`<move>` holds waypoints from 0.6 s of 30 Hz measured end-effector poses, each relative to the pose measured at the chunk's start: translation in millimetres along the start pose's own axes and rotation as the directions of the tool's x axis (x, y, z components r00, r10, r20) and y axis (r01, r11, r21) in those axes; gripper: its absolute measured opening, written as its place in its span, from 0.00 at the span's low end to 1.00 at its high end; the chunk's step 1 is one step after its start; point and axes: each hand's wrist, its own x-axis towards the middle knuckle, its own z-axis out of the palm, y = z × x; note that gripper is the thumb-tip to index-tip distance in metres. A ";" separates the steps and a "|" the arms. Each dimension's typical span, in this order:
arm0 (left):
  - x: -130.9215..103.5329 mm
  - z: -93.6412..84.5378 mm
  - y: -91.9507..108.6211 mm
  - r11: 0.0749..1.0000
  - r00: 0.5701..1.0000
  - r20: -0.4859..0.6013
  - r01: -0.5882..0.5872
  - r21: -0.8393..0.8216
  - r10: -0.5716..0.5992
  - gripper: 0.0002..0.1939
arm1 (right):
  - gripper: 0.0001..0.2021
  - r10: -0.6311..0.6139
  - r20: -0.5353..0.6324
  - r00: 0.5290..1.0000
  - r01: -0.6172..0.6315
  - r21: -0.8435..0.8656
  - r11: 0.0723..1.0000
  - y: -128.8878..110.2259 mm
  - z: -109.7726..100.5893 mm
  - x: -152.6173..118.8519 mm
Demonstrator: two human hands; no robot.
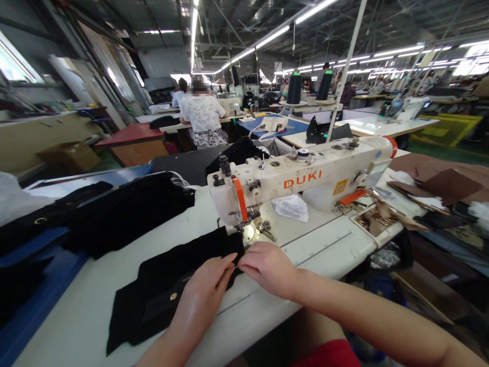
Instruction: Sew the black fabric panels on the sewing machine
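A black fabric piece with a small gold-coloured stud lies on the white sewing table. Its right end reaches the needle area of the white sewing machine, which has an orange lever at its head. My left hand rests on the fabric, its thumb and fingers pinched at the near right edge. Close beside it, my right hand is closed, fingertips pinching the same edge just in front of the needle plate. The fingertips of both hands almost meet.
Stacked black pieces lie at the left, near a blue surface. White paper labels sit under the machine arm. A tray of brown scraps is at the right. Farther back, a person in a patterned top sits facing away.
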 end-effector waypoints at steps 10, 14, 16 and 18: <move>20.2 25.3 -36.6 0.981 0.980 0.107 -0.176 0.084 0.166 0.15 | 0.12 -0.078 0.133 0.988 0.080 -0.007 0.997 12.0 19.2 -16.7; 20.7 32.2 -32.8 0.978 0.968 0.201 -0.176 0.110 0.151 0.15 | 0.12 -0.083 0.163 0.983 0.089 -0.031 0.996 10.6 18.9 -15.3; 22.0 31.2 -31.4 0.974 0.966 0.199 -0.191 0.123 0.164 0.15 | 0.12 -0.078 0.167 0.983 0.084 -0.028 0.996 11.0 17.7 -14.4; 23.8 30.2 -30.5 0.970 0.968 0.185 -0.199 0.142 0.171 0.15 | 0.12 -0.073 0.170 0.983 0.079 -0.024 0.997 11.4 16.7 -14.2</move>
